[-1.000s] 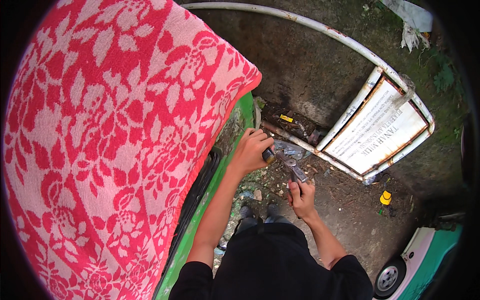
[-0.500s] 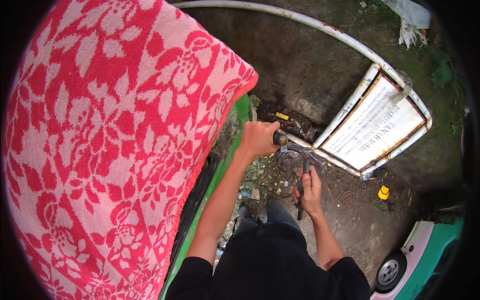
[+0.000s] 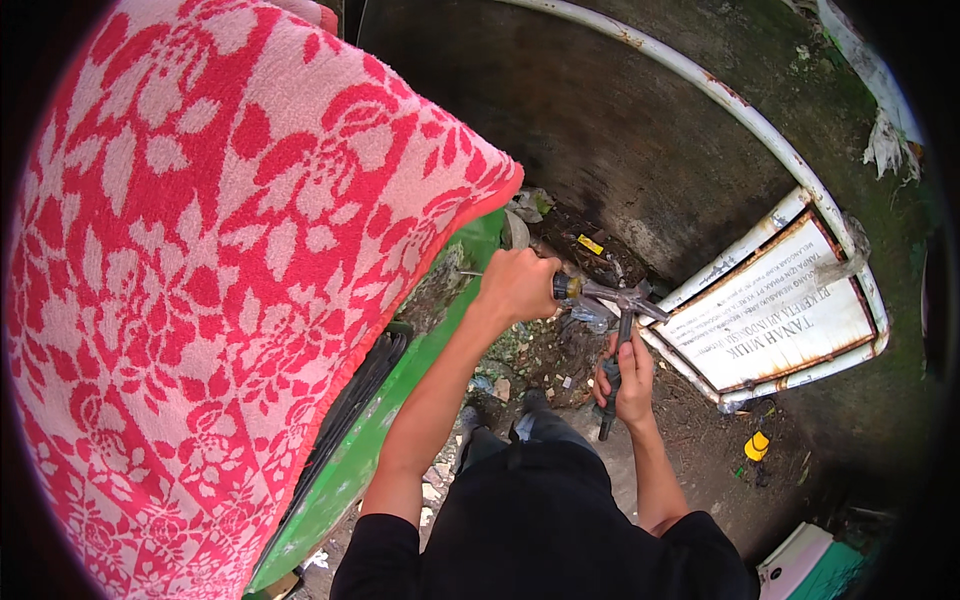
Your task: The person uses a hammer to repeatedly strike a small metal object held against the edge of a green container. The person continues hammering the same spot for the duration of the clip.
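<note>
My left hand (image 3: 518,283) is closed around a screwdriver, whose dark and yellow handle end (image 3: 567,287) sticks out on the right. Its thin metal shaft (image 3: 470,273) shows left of the hand, pointing at a worn patch on the green panel (image 3: 425,375). A hammer with a dark handle (image 3: 606,428) is gripped in my right hand (image 3: 632,380). The hammer's metal head (image 3: 640,302) lies level with the screwdriver's handle end, close to it or touching; I cannot tell which. Whatever the shaft's tip meets is unclear.
A red and pink floral towel (image 3: 260,230) drapes over the green thing at left. Ahead right stands a rusty white sign (image 3: 770,320) on a bent white pipe (image 3: 700,85). Litter and a yellow object (image 3: 757,446) lie on the dirt. A pink and green vehicle (image 3: 810,565) shows at lower right.
The view has shifted, so the sign sits lower and the vehicle shows less. More of the green panel and the screwdriver's shaft are visible. Both hands keep their holds.
</note>
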`<action>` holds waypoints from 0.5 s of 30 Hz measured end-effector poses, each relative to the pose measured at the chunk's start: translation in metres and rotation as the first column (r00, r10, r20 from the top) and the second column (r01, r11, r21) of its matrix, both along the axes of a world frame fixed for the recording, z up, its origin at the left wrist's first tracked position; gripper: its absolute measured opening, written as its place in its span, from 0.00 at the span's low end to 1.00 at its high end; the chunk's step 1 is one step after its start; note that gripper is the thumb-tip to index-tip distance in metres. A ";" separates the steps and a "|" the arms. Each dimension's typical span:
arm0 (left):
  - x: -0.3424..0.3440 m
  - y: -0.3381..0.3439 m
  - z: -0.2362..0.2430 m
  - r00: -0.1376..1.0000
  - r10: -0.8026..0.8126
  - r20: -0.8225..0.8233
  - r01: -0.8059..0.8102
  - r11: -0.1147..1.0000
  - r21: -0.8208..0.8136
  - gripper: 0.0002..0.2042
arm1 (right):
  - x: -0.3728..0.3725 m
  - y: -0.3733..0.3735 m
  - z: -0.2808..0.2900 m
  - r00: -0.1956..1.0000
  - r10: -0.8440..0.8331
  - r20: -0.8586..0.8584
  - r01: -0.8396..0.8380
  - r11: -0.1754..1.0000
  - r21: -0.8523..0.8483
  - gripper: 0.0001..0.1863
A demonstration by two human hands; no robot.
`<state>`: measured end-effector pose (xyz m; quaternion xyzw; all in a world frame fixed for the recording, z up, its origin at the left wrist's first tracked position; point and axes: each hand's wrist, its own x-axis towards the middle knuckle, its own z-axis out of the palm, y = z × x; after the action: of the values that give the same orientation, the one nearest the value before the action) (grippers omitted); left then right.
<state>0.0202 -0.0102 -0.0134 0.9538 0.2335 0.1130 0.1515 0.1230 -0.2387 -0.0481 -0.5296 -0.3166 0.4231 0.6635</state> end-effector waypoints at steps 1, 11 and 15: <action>0.001 0.002 0.001 1.000 0.014 0.016 -0.014 1.000 -0.014 0.12 | 0.005 0.002 0.001 0.999 -0.004 -0.053 0.006 0.999 0.041 0.19; 0.004 0.011 0.015 0.989 0.100 0.104 -0.088 0.990 -0.111 0.13 | 0.016 0.029 0.003 0.998 0.054 -0.033 -0.054 0.999 0.007 0.22; 0.003 0.011 0.028 0.988 0.153 0.015 -0.148 0.975 -0.163 0.16 | 0.026 0.025 0.005 0.978 0.028 -0.207 0.027 0.966 0.258 0.23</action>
<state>0.0236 0.0003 0.0148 0.9163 0.3113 0.1181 0.2226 0.1493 -0.2140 -0.0433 -0.3909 -0.2979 0.4315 0.7564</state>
